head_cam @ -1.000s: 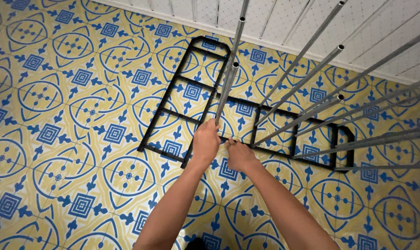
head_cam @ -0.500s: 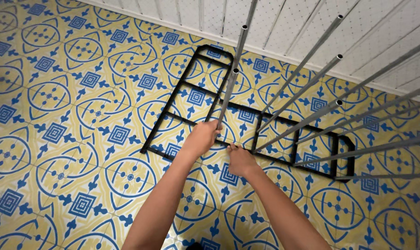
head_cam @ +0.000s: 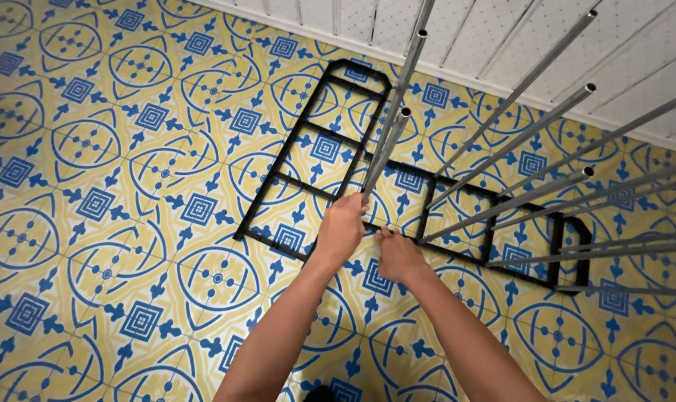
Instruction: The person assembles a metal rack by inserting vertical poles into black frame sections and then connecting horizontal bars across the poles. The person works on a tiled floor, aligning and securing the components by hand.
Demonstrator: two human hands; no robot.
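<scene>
Steel-grey metal rods [head_cam: 397, 123], upright, several standing from a black metal frame [head_cam: 308, 134] that lies flat on the yellow-and-blue patterned tile floor [head_cam: 92, 223]. Left hand [head_cam: 341, 227]: closed around the foot of the nearest rods, at the frame's corner joint. Right hand [head_cam: 399, 254]: fingertips pinched together at the frame bar just beside the left. Since half a second ago: both hands remain at the same joint; grip unchanged; view slightly shifted. White panelled wall [head_cam: 502, 37] behind. Packages, labels, signs: not visible.

Two bare forearms, no sleeves, left grip [head_cam: 341, 229], right grip [head_cam: 399, 255]
</scene>
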